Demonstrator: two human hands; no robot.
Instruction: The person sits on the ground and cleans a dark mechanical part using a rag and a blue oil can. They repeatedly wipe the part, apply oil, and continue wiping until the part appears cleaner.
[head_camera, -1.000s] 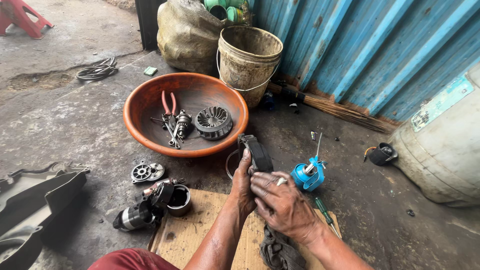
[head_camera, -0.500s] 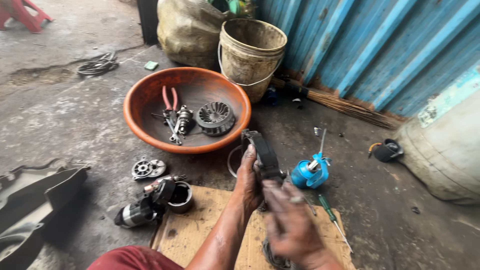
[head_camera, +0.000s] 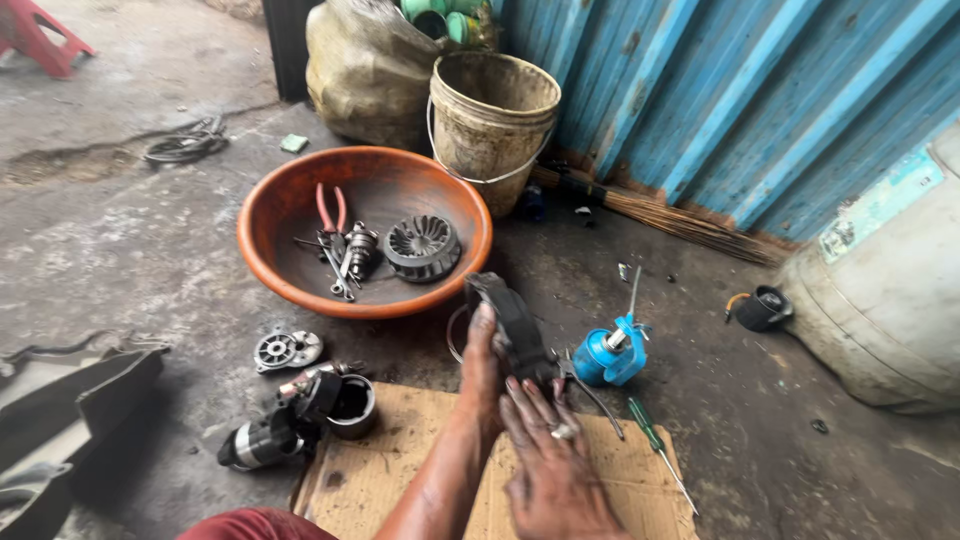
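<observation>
Curved black part (head_camera: 512, 322) sits upright over the cardboard (head_camera: 400, 480), pinched by left hand (head_camera: 482, 365) from the side, right hand (head_camera: 550, 460) with fingers flat against its lower end. Both hands look greasy — my guess is it could slip and drop onto the blue can (head_camera: 610, 352) or green screwdriver (head_camera: 655, 440) just beside. Orange basin (head_camera: 270, 250) of parts sits close ahead; motor pieces (head_camera: 300, 410) crowd the left.

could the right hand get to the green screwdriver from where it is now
Probably yes. The right hand rests on the dark curved part over the cardboard, and the green screwdriver lies on the floor just to its right with nothing between them. It would have to let go of the part first.
</observation>
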